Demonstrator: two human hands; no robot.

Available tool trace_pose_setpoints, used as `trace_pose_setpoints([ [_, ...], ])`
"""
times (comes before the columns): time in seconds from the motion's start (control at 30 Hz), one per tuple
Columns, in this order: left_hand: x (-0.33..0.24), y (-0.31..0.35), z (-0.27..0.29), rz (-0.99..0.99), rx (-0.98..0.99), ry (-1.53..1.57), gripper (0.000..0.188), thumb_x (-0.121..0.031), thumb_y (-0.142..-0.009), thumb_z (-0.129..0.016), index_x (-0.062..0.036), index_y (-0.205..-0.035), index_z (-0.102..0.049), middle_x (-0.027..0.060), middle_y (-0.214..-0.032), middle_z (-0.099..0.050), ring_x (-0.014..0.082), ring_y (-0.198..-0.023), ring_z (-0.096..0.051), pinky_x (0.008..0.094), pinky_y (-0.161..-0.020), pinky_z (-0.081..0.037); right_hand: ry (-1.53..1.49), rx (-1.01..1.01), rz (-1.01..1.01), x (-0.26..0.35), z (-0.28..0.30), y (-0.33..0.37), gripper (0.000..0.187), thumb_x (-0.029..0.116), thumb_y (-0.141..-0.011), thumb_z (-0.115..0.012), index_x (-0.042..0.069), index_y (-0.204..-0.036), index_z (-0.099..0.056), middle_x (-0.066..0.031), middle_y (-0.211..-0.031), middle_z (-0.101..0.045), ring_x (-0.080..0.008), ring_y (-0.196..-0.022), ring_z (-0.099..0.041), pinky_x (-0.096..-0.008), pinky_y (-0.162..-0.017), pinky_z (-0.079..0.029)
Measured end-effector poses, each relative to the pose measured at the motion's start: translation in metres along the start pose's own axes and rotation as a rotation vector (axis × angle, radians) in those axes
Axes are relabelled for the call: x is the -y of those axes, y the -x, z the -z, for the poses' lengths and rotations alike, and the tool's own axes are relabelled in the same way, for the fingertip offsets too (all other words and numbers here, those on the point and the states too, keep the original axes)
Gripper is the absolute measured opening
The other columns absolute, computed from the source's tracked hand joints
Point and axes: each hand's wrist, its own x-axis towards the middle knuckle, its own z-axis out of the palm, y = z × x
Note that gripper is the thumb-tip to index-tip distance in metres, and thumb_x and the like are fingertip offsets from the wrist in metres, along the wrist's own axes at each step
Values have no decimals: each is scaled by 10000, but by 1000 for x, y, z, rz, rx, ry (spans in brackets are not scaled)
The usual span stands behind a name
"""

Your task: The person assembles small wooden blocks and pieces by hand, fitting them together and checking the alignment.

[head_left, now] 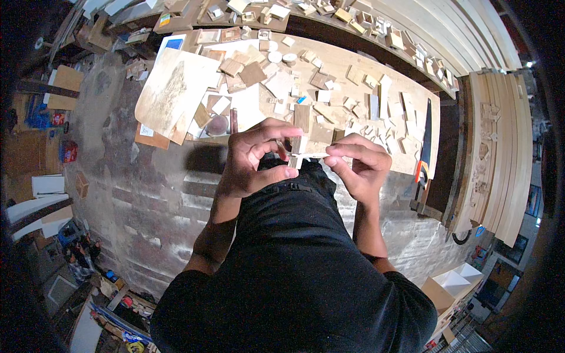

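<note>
Small wooden piece [298,156] sits in front of the person's waist, near the front edge of the worktable [338,54], pinched between the thumb and fingers of the left hand [246,154]. The right hand [364,166] faces it from the other side, thumb and forefinger closed on a thin pale stick [316,155] that points left toward the piece. The two hands are apart, with the stick spanning the gap; glare and blur there make it hard to say whether its tip touches the piece or stops just beside it.

Beyond the hands, the worktable carries many loose wood offcuts in pale and brown tones. A large thin plywood sheet [173,94] lies at its left end, overhanging the front edge. Two pale round discs [275,57] lie near the back, and a small blue object [301,100] rests among the scraps, too small to identify. At the right end lies a handsaw [425,129] with a dark blade and an orange-and-black handle. Farther right, long pale boards [506,159] are stacked side by side. The person wears a black shirt [323,282].
</note>
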Motion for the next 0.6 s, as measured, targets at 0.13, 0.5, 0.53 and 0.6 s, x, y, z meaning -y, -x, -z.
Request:
trace_pose_setpoints([
  [0.13, 0, 1, 1, 1, 60, 11, 534, -2, -672, -812, -19, -1188, -676, 103, -1160, -624, 133, -963, -604, 274, -755, -543, -70, -23, -151, 1, 0, 2, 115, -10, -764, -772, -6, -879, -765, -114, -821, -726, -146, -678, -649, -254, -615, -489],
  [0.5, 2, -1, -5, 31, 42, 1, 517, -3, -679, -812, -32, -1178, -682, 92, -1147, -624, 128, -961, -600, 271, -749, -542, 28, 4, -168, 10, 6, 8, 118, -18, -768, -757, -21, -886, -755, -122, -811, -721, -157, -701, -664, -258, -643, -496],
  [0.53, 2, -1, -5, 31, 47, -2, 517, -2, -678, -811, -31, -1178, -682, 92, -1147, -624, 128, -960, -600, 271, -749, -542, 28, -39, -157, 9, 5, 8, 118, -18, -768, -756, -21, -886, -754, -122, -812, -722, -159, -702, -664, -259, -646, -497],
  [0.6, 2, -1, -6, 30, 57, -8, 517, 0, -677, -809, -28, -1178, -682, 91, -1148, -624, 128, -959, -600, 272, -749, -542, 29, -124, -134, 5, 5, 6, 119, -19, -769, -756, -21, -888, -754, -121, -814, -724, -163, -704, -664, -260, -652, -500],
])
